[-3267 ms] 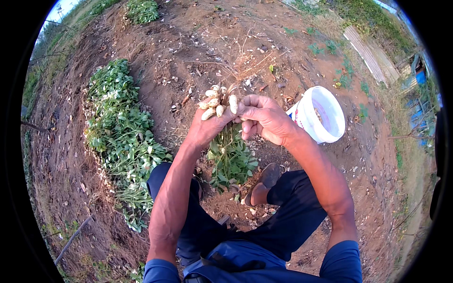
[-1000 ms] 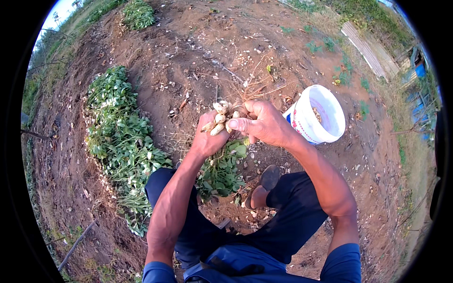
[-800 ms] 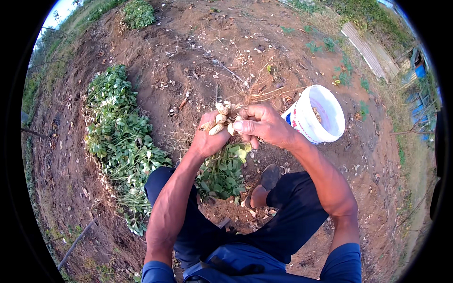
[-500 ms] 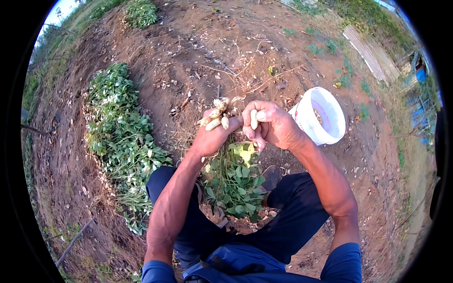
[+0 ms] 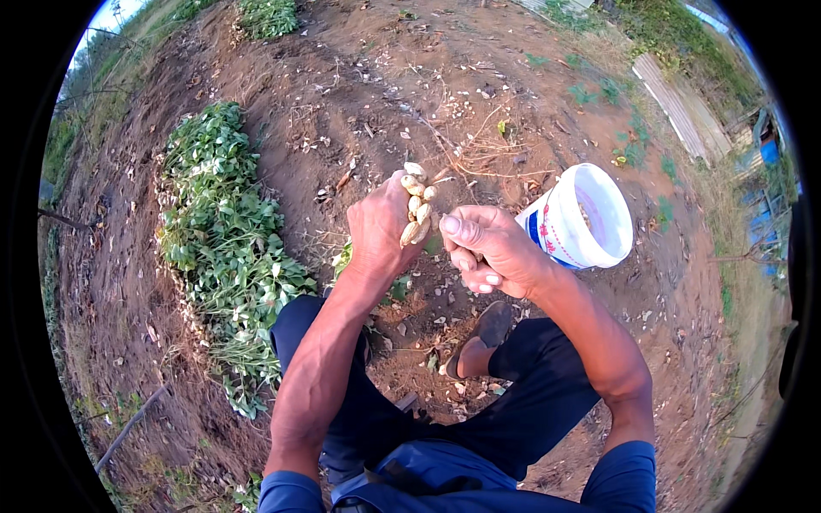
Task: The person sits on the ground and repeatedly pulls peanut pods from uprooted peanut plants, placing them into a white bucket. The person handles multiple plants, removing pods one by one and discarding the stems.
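A cluster of pale peanut pods (image 5: 415, 207) sticks up from the top of the left hand (image 5: 382, 231), over bare soil in front of the person's knees. The pods are tan, ridged and elongated, bunched together on thin roots, with one or two at the top standing clear of the rest. The left hand is closed in a fist around the stem just below the pods, and some green leaves (image 5: 389, 278) of the same plant show beneath the wrist (most of the foliage is hidden behind the hand and forearm). The right hand (image 5: 487, 252) sits just beside the cluster, thumb raised toward the pods and the other fingers curled in toward the palm; whether anything lies inside that curl cannot be told.

Just to the right of the right hand stands a white plastic bucket (image 5: 575, 221) with coloured print on its side, tipped so its open mouth faces up and toward the person. Its inside looks pale, with a few small dark specks low on the wall; what they are is too small to make out.

To the left, well apart from the hands, a long heap of uprooted green plants (image 5: 227, 248) lies along the ground. Dry twigs and roots (image 5: 479, 154) are scattered on the brown dirt beyond the pods. Below the hands, a bare foot in a dark sandal (image 5: 479, 338) rests on the soil between the person's dark trouser legs.
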Demonstrator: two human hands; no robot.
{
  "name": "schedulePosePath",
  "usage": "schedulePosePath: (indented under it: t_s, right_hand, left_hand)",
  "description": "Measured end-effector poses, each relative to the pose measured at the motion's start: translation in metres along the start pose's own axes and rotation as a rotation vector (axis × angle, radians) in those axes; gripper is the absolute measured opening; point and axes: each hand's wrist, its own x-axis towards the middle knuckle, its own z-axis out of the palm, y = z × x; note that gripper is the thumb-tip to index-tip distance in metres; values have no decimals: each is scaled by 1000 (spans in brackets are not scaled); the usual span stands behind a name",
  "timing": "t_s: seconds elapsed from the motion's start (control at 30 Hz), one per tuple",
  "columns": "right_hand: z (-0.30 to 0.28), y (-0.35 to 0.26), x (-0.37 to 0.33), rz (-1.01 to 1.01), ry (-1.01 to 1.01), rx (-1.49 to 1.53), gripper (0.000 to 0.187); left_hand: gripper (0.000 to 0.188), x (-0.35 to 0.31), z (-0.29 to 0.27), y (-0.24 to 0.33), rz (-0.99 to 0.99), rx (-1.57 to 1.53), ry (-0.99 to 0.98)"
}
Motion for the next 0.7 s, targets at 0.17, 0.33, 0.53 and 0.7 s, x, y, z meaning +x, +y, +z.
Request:
schedulePosePath:
  t_s: [0.17, 0.33, 0.53, 0.7]
  right_hand:
    - [9, 7, 1, 1, 32, -90, 40]
    - [7, 11, 9, -64, 194, -99, 56]
    - [-3, 15, 18, -62, 199, -128, 73]
    - [-2, 13, 20, -52, 124, -296, 74]
  left_hand:
    - [30, 0, -1, -2, -13, 65, 31]
    - [33, 0, 1, 1, 5, 91, 35]
    - [28, -2, 0, 7, 101, 164, 5]
    - [23, -5, 0, 8, 137, 268, 7]
